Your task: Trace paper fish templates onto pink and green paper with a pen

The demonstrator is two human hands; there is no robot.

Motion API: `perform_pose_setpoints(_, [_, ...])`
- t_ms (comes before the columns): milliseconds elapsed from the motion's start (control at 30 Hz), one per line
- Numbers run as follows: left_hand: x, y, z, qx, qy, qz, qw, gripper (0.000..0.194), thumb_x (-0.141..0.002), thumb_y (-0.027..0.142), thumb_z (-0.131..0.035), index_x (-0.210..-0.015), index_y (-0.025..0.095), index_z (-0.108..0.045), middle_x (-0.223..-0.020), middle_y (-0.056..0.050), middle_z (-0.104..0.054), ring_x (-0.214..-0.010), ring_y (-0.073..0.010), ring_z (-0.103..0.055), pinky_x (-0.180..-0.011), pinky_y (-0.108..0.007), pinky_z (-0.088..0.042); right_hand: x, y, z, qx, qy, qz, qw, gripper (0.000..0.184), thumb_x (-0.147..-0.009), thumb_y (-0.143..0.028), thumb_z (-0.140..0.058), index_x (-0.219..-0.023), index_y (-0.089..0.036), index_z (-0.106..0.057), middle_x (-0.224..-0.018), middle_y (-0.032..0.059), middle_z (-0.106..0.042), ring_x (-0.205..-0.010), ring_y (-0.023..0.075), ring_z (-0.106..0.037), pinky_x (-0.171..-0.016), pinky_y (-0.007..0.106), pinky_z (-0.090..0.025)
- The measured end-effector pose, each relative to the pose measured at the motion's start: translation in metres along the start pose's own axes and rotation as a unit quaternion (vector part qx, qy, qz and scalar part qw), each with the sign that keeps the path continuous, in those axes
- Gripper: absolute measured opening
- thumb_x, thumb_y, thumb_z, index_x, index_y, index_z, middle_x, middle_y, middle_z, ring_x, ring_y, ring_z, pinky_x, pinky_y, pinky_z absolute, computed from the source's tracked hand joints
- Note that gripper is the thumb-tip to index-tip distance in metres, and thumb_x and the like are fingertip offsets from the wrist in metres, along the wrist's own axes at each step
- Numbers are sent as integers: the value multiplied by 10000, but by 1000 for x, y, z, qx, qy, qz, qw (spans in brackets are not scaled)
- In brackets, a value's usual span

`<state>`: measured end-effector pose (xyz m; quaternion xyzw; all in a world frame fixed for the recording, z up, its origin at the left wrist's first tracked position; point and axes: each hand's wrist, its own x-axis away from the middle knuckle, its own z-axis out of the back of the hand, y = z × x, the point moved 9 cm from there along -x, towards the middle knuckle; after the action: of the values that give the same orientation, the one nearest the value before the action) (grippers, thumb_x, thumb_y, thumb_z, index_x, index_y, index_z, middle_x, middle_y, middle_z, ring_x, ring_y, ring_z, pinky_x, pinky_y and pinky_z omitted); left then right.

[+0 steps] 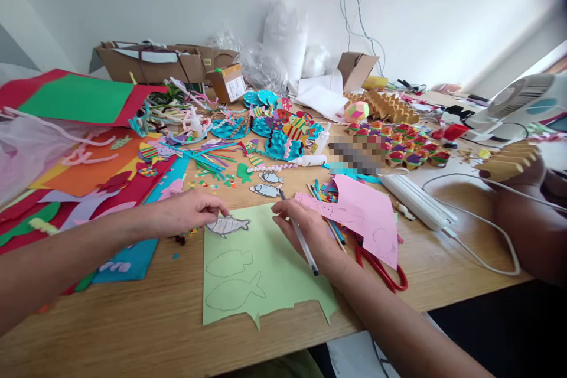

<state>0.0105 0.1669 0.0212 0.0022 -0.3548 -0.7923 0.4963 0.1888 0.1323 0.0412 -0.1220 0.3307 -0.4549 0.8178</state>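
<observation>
A sheet of light green paper point(279, 260) with a ragged front edge lies on the wooden table. Two fish outlines are drawn on it. My left hand point(195, 212), fingers curled, has its fingertips at the top edge of a white paper fish cutout point(230, 225) lying on the sheet's upper left part. Over the sheet's right side, my right hand point(310, 233) holds a clear pen point(303, 243) slantwise. Two more paper fish cutouts, a larger one point(264, 190) and a smaller one point(271, 178), lie just beyond the sheet.
Pink paper point(376, 221) lies over red-handled scissors point(390, 277) at the right. Beyond it sits a white power strip point(419, 201) with its cable. Coloured paper sheets point(128, 254) fill the left. Painted egg cartons point(403, 144) and a white fan point(522, 100) stand farther back. Another person's arm point(522, 218) rests at right.
</observation>
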Motion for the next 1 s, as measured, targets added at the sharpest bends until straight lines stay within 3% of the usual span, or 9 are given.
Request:
perform_pose_setpoints(133, [9,-12,-17,25,-9,20,999,334,-740,360,-445,-970,200,-628,-673,9,-513,-594,-139,-471,-474,-197,-352,-2,-27,-10,11,-69,43,997,211,-822,-157,-596,-1028,-169,-553,-950,71,-654,-800,169,-631,-675,264,-470])
perform_pose_setpoints(333, [14,-11,-24,60,1,20,998,303,-726,336,-416,-924,180,-583,-603,31,-418,-475,-113,-404,-416,-195,-313,-6,-50,-34,5,-152,47,987,313,-793,-106,-627,-1090,-148,-537,-1058,102,-631,-915,201,-628,-756,298,-479])
perform_pose_setpoints(700, [15,-12,-30,74,5,32,997,342,-691,362,-402,-932,179,-563,-603,33,-436,-476,-125,-420,-420,-210,-316,-7,-50,-57,37,-181,61,981,253,-829,-60,-546,-1063,-152,-574,-998,76,-619,-868,172,-608,-718,241,-457])
perform_pose_setpoints(1000, [8,-20,-32,13,19,15,1000,307,-745,312,-379,-937,181,-578,-601,25,-492,-530,-143,-484,-467,-218,-338,-7,-50,-61,73,-179,86,977,181,-904,-121,-478,-1035,-159,-598,-930,62,-628,-813,172,-606,-676,223,-445])
